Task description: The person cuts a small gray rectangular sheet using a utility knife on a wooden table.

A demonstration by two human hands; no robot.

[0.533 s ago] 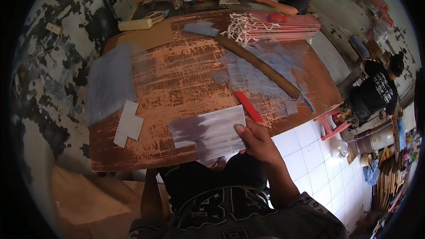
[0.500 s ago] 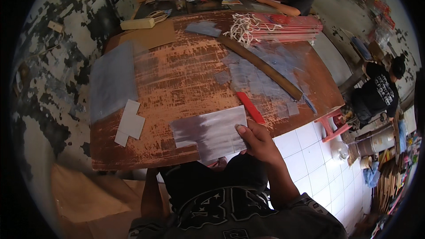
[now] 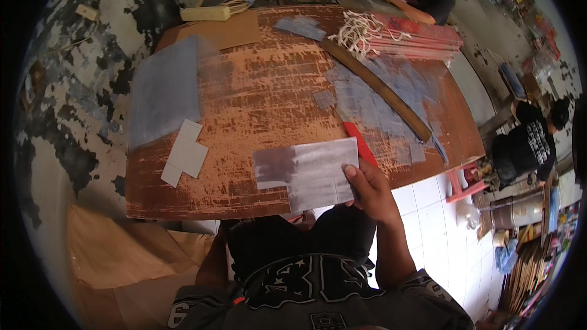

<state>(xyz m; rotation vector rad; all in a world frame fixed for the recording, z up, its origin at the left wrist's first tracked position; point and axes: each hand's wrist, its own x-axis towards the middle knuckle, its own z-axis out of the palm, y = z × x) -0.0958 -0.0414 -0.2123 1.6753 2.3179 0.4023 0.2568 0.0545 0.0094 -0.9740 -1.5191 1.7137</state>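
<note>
Handling the sheet (image 3: 309,174) should need little force: it spans flat from one held end, so it is probably light and fairly stiff, yet thin enough to crease, and its sheen suggests a slippery face. The left hand is hidden beyond the near edge of the table (image 3: 229,125); its grip cannot be told. The sheet is over that edge, right of centre; whether it rests on the wood cannot be determined. Its notched lower-left corner is likely the weak point, its straight right edge the sounder hold. The right hand (image 3: 368,190) grasps that edge, thumb on the upper face. The table coating is scuffed to paler patches. On it, left to right: a grey panel (image 3: 165,95), a pale cut piece (image 3: 185,154), cardboard (image 3: 237,32), a red tool (image 3: 363,142) partly covered by the sheet, a brown bar (image 3: 379,85) across clear scraps (image 3: 358,107), and red bags (image 3: 422,40) with white cords. Room, left to right: a peeling wall (image 3: 61,95), brown paper (image 3: 119,253), a person (image 3: 431,0) at the far side, white floor tiles (image 3: 422,220), a red stool (image 3: 460,189), and a second person (image 3: 523,150).
</note>
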